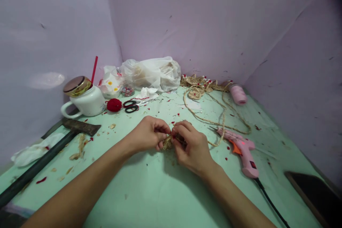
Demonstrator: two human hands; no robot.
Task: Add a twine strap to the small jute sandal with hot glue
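My left hand [153, 133] and my right hand [191, 146] meet over the middle of the table, both closed on a small piece of braided jute [167, 143]. The fingers cover much of it. A speck of red shows between the fingertips, too small to make out. Jute cord [223, 114] trails from near my right hand to the back, where more coiled jute pieces [196, 92] with red and white bits lie by the wall. A pink glue gun [244, 151] lies to the right of my right hand, its metal tip pointing left.
On the left stand a white mug [89, 103] and a hammer [82, 127]. Behind my hands are a red yarn ball [114, 105], scissors [130, 106], a plastic bag [157, 73] and a pink spool [238, 94]. A dark phone-like object [315, 196] lies front right.
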